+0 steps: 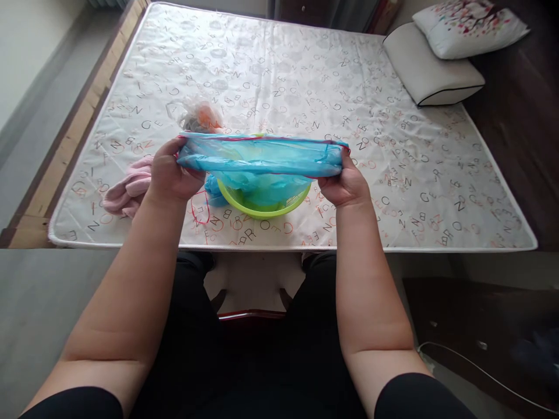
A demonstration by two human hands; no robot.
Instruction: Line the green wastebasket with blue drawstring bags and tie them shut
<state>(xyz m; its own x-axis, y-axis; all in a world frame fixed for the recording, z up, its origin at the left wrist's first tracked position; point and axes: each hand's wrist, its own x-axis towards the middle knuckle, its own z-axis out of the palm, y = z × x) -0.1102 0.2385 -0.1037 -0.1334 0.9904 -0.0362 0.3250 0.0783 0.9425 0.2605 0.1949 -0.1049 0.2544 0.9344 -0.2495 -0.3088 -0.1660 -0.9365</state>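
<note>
A thin blue plastic bag (262, 156) with a red drawstring along its edge is stretched wide between my two hands. My left hand (174, 174) grips its left end, and my right hand (347, 181) pinches the right end, where the red string shows by the fingers. The bag's lower part hangs into a lime-green basket (264, 214) standing on the mattress, so the far side of the basket is seen only through the film. Just left of the basket lies a crumpled blue plastic piece (217, 193), with a loop of red string (200, 209) beside it.
A mattress (393, 145) printed with letters fills the surface. Pink cloth (131, 189) lies left of my left hand, and a clear plastic bag with something orange (203, 115) sits behind. A white pillow (474, 26) rests on a cushion (432, 70) at the far right.
</note>
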